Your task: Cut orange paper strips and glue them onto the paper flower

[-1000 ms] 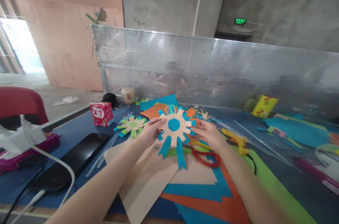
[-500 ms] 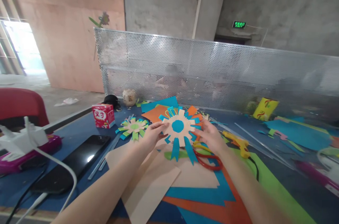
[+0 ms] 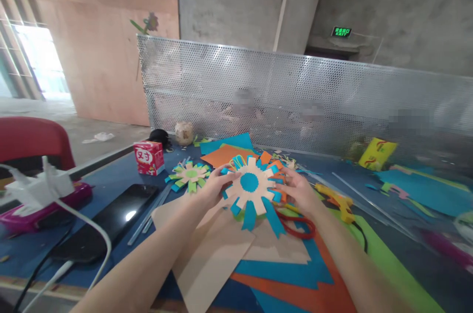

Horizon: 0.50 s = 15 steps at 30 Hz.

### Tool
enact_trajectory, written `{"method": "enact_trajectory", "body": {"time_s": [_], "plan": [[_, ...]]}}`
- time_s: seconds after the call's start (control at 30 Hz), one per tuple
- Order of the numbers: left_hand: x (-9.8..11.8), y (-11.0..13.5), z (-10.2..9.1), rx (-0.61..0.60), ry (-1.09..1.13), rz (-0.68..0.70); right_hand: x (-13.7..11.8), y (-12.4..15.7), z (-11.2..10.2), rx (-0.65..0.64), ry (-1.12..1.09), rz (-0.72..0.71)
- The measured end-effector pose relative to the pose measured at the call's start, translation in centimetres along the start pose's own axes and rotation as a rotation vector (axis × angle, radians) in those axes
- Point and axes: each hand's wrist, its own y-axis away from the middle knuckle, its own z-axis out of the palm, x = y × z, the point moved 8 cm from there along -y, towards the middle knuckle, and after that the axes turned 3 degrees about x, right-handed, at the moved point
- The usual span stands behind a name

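Both my hands hold a paper flower (image 3: pixel 251 189) above the table: beige petals, a blue round centre, blue strips hanging below. My left hand (image 3: pixel 213 188) pinches its left edge. My right hand (image 3: pixel 300 191) grips its right edge with the fingers curled. Under the flower lie beige (image 3: pixel 207 254), blue and orange (image 3: pixel 295 288) paper sheets. Red-handled scissors (image 3: pixel 300 226) rest just below my right hand.
A second paper flower (image 3: pixel 190 175) lies at left, near a red carton (image 3: pixel 149 156). A black phone (image 3: pixel 107 222), a white charger (image 3: pixel 40 189) with its cable, glue sticks (image 3: pixel 155 207) and a yellow glue gun (image 3: pixel 338 200) sit around. A perforated metal screen (image 3: pixel 295 101) stands behind, with people beyond it.
The flower has turned a little in my hands and sunk slightly toward the table; its blue strips now hang more to the right. Both hands keep their hold.
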Motion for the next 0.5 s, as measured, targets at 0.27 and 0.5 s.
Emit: {"method": "enact_trajectory", "body": {"time_s": [0.27,0.5], "plan": [[-0.1,0.2,0.7,-0.067,0.018,0.006,0.7,0.3,0.0,-0.055,-0.236,0.141],[0.0,-0.3,0.3,-0.056,-0.072,0.092,1.1,-0.1,-0.8,-0.006,0.020,0.133]]}}
